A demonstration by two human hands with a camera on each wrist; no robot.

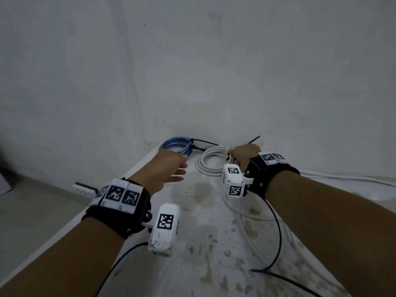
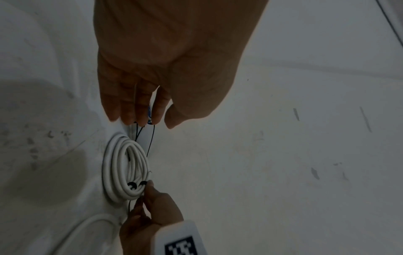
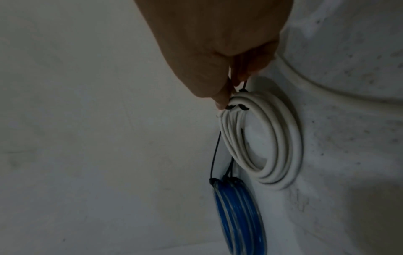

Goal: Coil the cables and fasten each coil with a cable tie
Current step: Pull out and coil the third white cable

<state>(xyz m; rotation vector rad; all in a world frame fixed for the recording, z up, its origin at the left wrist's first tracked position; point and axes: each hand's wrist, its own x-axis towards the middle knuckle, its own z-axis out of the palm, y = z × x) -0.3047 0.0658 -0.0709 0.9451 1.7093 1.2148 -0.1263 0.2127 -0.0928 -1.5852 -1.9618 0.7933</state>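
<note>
R hand (image 1: 242, 156) is at the far end of the tabletop (image 1: 205, 232), thumb and fingers pinched on the black cable tie (image 3: 242, 107) that wraps the white coil (image 1: 211, 160); the tie's tail pokes up past the knuckles toward the wall. White coil lies flat near the back corner, w/ 2 black tie bands visible across its strands in the wrist views. L hand (image 1: 169, 169) hovers just left of it, fingers straight and loosely spread, gripping nothing. Blue coil (image 1: 176, 145) sits behind the L hand, in the corner by the wall, already bound w/ black ties (image 3: 212, 181) whose tails stick out toward the white coil. Loose white cable (image 1: 246, 213) runs from the white coil back along the tabletop under the R wrist. Tabletop is white w/ brownish stains
</note>
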